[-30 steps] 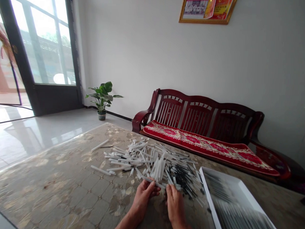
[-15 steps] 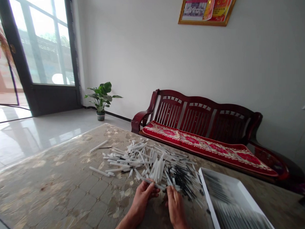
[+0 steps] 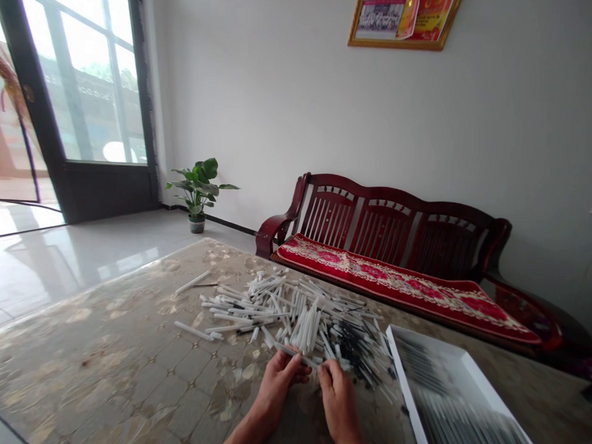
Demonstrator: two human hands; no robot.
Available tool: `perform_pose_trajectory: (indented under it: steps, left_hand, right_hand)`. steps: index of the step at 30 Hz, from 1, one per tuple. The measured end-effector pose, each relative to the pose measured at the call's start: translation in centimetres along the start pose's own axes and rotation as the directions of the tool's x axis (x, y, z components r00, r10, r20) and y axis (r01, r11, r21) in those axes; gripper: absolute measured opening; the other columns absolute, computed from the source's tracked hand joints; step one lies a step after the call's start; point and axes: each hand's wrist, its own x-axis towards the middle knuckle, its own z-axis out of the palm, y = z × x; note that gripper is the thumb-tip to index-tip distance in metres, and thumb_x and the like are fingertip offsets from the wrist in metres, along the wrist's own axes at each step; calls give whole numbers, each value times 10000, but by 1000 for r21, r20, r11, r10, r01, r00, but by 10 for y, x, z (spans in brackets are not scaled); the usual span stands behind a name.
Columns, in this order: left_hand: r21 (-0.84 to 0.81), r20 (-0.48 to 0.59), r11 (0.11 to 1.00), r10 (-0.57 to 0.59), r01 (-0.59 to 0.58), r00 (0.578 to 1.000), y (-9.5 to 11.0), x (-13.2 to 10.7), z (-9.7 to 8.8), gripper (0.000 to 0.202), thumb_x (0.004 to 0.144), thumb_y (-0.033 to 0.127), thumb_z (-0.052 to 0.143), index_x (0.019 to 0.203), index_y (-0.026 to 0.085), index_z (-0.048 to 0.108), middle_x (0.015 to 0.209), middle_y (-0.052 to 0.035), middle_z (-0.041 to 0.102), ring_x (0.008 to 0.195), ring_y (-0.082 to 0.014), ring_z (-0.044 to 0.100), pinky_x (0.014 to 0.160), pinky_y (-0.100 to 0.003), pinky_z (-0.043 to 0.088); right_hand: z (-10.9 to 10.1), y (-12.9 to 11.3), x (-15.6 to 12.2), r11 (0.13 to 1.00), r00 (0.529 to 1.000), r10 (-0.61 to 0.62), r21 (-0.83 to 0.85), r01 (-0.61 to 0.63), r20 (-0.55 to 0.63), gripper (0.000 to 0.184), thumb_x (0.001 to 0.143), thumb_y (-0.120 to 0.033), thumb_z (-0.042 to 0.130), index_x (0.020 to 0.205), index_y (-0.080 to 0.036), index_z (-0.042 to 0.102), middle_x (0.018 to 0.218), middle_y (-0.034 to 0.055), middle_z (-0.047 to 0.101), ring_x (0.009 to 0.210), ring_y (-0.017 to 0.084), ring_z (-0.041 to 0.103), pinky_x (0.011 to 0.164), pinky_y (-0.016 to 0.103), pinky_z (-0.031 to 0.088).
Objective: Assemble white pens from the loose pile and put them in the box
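My left hand [image 3: 275,384] is closed around a thin pen [image 3: 309,362], which lies slantwise between both hands just over the table. At the pen's right end, the thumb and fingers of my right hand [image 3: 339,395] pinch together on it. Right beyond the hands spreads a heap of loose white pen caps or barrels [image 3: 308,327]. Dark slim pen parts [image 3: 358,348] are scattered at the heap's right side, close to my right hand. The exact make-up of the pen is too small to tell.
To the right stands a shallow white box [image 3: 494,392] with rows of grey pens [image 3: 468,425]. The table [image 3: 126,371] has a patterned cover. Behind it are a dark red wooden bench [image 3: 381,218] and a potted plant [image 3: 198,196]; a glass door [image 3: 103,192] is at left.
My right hand has shifted slightly and its fingers have curled more at the pen's right end. My left hand stays nearly in place, still holding the pen.
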Motion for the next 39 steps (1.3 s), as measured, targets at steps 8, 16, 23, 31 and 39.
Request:
perform_pose_trajectory:
  steps: [8,16,23,31,39]
  left_hand:
    - [53,5,998,20,-20,1000,4,-3,3,390,587,458,829,760,169,632,661,-11,672,623,-174,666,587,-263,517]
    - [61,35,997,38,-40,999,4,-3,2,353,625,429,817,778,163,644,676,-15,670,629,-165,653,587,-259,515]
    - [41,59,999,27,-30,998,2,-2,-2,338,648,420,808,786,167,631,675,-5,662,624,-149,641,594,-249,512]
    - [210,130,973,66,-92,989,-13,2,-5,391,661,501,762,789,174,589,663,4,641,598,-145,619,553,-248,493]
    - [710,44,702,32,-54,999,12,23,-15,181,729,310,638,842,176,595,698,1,662,590,-150,613,484,-219,414]
  right_hand:
    - [2,7,-1,1000,1000,-9,24,9,-11,381,887,-539,478,696,-233,602,595,-9,609,552,159,545,508,256,401]
    - [5,9,-2,962,975,202,170,-216,96,519,871,-660,395,668,-233,607,517,6,577,443,167,522,395,269,376]
    - [9,1,-2,864,896,384,254,-434,225,550,824,-700,401,543,-233,479,375,-45,420,281,99,341,295,224,228]
    - [0,6,1,950,953,222,176,-259,205,497,798,-674,460,680,-212,597,434,-53,452,328,95,405,315,192,224]
    - [-1,30,-3,942,972,229,240,-236,59,482,809,-664,473,709,-214,611,514,-24,527,414,138,497,392,238,360]
